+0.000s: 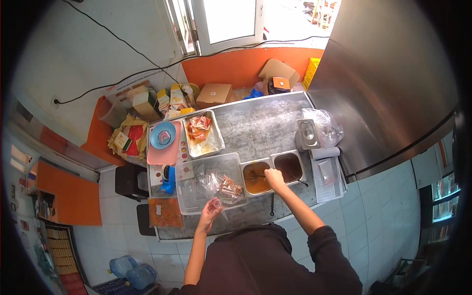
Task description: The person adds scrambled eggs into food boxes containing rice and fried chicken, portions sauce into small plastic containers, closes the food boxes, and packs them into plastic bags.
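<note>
Both busy now, the right hand [273, 179] wrapped around a dark utensil [261, 176] over the steel pan [258, 194] of orange-brown liquid [255, 185], the left hand [210, 210] pinching what looks like a clear bag [217, 203] at the near edge of the clear tub [188, 198] holding packets [230, 189].

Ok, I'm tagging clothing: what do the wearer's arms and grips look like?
A dark sleeve ends near the right elbow; the left one is barely in view. Both forearms are bare. Left grip and right grip wear no gloves; no watch shows.
</note>
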Motion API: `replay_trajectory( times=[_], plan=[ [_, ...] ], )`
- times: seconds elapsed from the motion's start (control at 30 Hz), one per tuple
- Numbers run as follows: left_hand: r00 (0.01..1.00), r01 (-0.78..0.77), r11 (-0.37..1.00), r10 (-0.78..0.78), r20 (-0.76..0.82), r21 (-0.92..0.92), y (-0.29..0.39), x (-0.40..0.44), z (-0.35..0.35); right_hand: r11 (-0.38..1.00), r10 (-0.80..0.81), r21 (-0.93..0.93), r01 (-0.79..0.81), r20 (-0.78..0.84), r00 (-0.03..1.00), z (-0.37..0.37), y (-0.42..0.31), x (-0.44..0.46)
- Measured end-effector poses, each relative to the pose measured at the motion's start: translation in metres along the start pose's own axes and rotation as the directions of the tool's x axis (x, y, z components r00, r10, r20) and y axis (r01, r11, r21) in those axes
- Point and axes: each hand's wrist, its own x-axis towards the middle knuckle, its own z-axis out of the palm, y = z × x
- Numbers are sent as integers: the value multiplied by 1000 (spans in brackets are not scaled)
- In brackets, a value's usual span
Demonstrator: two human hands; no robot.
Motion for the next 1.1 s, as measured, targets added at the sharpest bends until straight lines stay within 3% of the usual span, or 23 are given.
replay_trajectory(
  times=[0.07, 0.17, 0.3, 0.4, 0.5, 0.6, 0.7, 0.9, 1.1],
  plan=[
    [1000, -8, 998, 7, 9, 60, -2, 2, 2, 1000, -13, -21, 11, -117, 993, -9, -6, -1],
    [997, -77, 984, 75, 17, 159, -2, 5, 9, 953, -244, -225, 202, -181, 953, -3, -6, -10],
    [997, -78, 970, 78, 10, 229, 6, 8, 20, 922, -351, -209, 327, -89, 932, 3, -8, -37],
    [994, -105, 968, 111, -14, 230, 5, 12, 23, 952, -302, -96, 291, -134, 944, 0, -5, -55],
    [984, -168, 950, 179, -18, 263, 1, 21, 25, 975, -86, 190, 117, -165, 983, -2, 5, -73],
    [968, -246, 917, 249, 33, 315, -3, 35, 29, 863, 145, 502, -62, -128, 981, -4, 9, -93],
    [962, -269, 886, 264, 66, 378, 9, 48, 47, 721, 233, 681, -129, -62, 971, 5, 14, -104],
    [947, -319, 802, 295, 130, 505, 30, 79, 85, 562, 347, 818, -123, -97, 933, -11, 13, -112],
    [911, -406, 701, 358, 203, 586, 39, 105, 116, 635, 397, 772, -25, -299, 868, -75, -2, -109]
  ],
)
